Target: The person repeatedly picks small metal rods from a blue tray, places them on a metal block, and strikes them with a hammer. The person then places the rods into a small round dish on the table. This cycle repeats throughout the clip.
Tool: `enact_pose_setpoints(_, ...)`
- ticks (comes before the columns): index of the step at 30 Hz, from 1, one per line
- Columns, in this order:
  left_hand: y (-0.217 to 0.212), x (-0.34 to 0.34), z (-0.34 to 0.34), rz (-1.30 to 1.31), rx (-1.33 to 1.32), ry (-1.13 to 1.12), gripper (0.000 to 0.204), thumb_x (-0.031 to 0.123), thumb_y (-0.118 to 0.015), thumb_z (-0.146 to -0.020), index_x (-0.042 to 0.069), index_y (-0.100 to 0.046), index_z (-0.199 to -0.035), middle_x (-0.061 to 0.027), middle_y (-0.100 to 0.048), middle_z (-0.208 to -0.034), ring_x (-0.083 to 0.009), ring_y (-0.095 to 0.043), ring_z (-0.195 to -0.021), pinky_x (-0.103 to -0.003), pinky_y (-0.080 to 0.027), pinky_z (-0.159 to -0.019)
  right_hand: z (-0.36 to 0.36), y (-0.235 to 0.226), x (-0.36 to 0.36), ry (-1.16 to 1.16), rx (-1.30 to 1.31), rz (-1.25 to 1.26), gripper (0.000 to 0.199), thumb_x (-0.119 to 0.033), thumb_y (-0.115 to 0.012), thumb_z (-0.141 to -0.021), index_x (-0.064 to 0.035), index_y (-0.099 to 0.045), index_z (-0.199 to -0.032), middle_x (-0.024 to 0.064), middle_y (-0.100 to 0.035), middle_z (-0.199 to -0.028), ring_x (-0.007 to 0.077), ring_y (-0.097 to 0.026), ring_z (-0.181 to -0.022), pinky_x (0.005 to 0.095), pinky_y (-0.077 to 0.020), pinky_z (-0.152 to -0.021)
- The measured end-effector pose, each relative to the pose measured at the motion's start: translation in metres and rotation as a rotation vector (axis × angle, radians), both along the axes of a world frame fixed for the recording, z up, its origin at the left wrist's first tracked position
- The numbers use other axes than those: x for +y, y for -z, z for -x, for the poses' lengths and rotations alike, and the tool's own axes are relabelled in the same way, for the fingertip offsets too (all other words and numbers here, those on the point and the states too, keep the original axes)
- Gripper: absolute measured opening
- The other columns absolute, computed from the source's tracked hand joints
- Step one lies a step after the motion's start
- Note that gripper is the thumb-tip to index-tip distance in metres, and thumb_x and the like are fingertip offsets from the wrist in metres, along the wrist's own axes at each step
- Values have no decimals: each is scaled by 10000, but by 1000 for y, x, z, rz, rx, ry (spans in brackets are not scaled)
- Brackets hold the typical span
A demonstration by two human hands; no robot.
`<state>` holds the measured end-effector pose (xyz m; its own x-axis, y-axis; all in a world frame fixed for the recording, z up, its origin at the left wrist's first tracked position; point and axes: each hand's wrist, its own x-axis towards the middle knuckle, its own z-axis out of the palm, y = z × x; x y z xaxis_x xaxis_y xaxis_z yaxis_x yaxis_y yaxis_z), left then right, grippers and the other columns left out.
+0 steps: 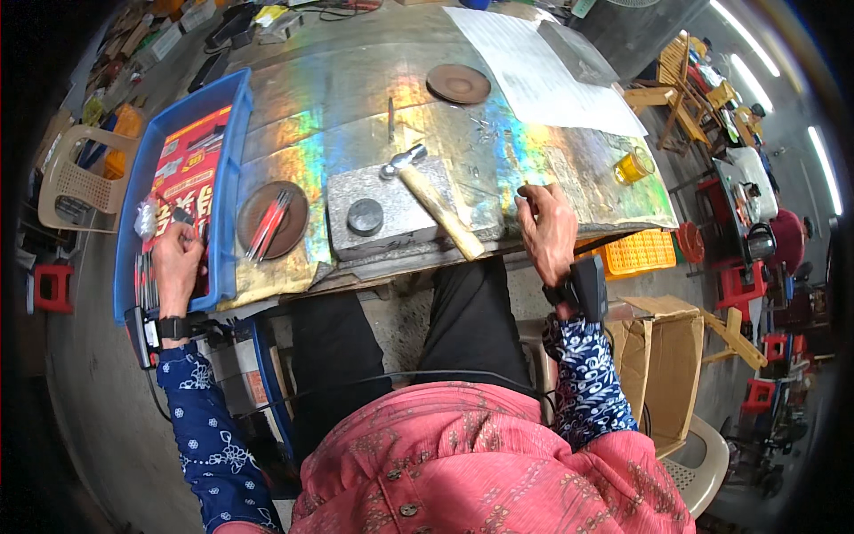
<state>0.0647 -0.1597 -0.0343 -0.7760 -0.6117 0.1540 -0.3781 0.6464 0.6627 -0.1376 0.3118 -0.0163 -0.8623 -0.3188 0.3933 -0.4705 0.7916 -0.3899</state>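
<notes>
My left hand (178, 256) is inside the long blue tray (238, 116), fingers drawn together near a small dark piece; whatever they hold is hidden. Thin red and black sticks lie beside it, over a red printed sheet (197, 169). My right hand (550, 227) rests at the table's near edge, fingers half bent and thumb apart, with nothing plainly held. Between my hands, a ball-peen hammer (440, 211) lies across a grey metal block (391, 244). A round black piece (365, 216) sits on the block. A brown dish (289, 233) holds several red sticks (269, 224).
Farther back on the table are a pointed metal rod (390, 120), another brown dish (458, 83) and a white sheet (543, 84). A jar of yellow liquid (633, 166) stands at the right edge. Below are a yellow basket (640, 253) and a cardboard box (663, 356).
</notes>
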Motion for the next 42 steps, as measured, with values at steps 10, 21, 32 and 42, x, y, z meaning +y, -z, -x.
enact_pose_setpoints(10, 2, -10, -6, -67, -26, -76, 147, 19, -541, -848, -20, -660, -925, -37, -625, -674, -88, -567, -519, -236, -449, -487, 50, 27, -20, -123, -54, -66, 190, -146, -614, -844, -28, -666, -984, 155, -594, -854, 326, -617, -785, 402, -489, -732)
enact_pose_setpoints(21, -2, -6, -7, 52, -13, -20, 89, 55, -601, -874, -13, -650, -906, -2, -598, -646, -59, -514, -508, -227, -402, -457, 64, 32, -45, -114, -132, -164, 177, -179, -634, -844, -56, -689, -959, 168, -629, -924, 348, -626, -867, 416, -492, -773)
enact_pose_setpoints(32, 0, -10, -10, -70, 27, -39, 90, 53, -596, -904, -4, -645, -953, 4, -592, -671, -52, -512, -523, -201, -402, -470, 95, 68, -35, -258, 222, -311, 124, -110, -611, -831, -3, -590, -772, 146, -569, -712, 306, -597, -647, 393, -472, -587)
enact_pose_setpoints(42, 5, -13, -9, -110, 267, -136, 165, 83, -605, -927, 1, -658, -1061, 17, -608, -753, -29, -479, -571, -198, -385, -496, 113, 66, -30, -506, -67, 136, 323, -146, -564, -904, -50, -448, -619, 62, -459, -615, 169, -475, -544, 297, -394, -505)
